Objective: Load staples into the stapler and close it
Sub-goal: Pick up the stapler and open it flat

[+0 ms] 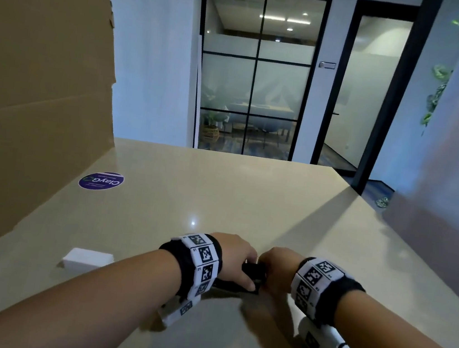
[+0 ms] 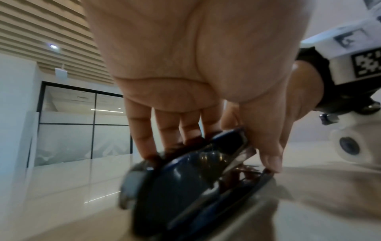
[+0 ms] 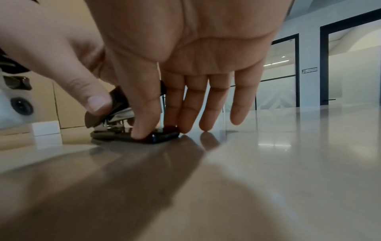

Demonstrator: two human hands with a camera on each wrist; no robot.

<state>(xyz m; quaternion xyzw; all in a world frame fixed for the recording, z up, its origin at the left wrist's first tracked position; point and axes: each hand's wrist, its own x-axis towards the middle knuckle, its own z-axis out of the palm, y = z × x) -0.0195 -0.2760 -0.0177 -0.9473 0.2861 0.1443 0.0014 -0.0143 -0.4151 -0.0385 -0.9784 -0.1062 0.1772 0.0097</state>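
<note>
The left hand [image 1: 236, 258] grips the upper part of the stapler [image 1: 249, 278], with fingers curled over the far side of the dark cap and the thumb [image 2: 270, 156] on the near side. The right hand [image 1: 277, 263] has its fingers nearly straight; its thumb [image 3: 142, 124] presses down on the front of the stapler base [image 3: 163, 136], and the fingertips [image 3: 184, 127] touch the counter [image 1: 248, 199] just beyond it. The stapler sits on the counter between the two hands, near the person and about centred.

Task status, as judged: the cap is raised at an angle away from the metal magazine [image 3: 121, 114], so the stapler is partly open. Whether staples are in the magazine cannot be told; the left wrist view is blurred and no staple strip is visible in either hand. Loading, if not done, and closing remain.

A small white box [image 1: 85, 260], possibly the staple box, lies on the counter to the left of the left forearm, apart from the stapler. Farther left stands a large cardboard sheet [image 1: 38, 84], with a round purple sticker [image 1: 101, 181] on the counter at its foot. Glass partitions [image 1: 256, 72] lie beyond the far edge. Nothing stands between the hands and the white box.
</note>
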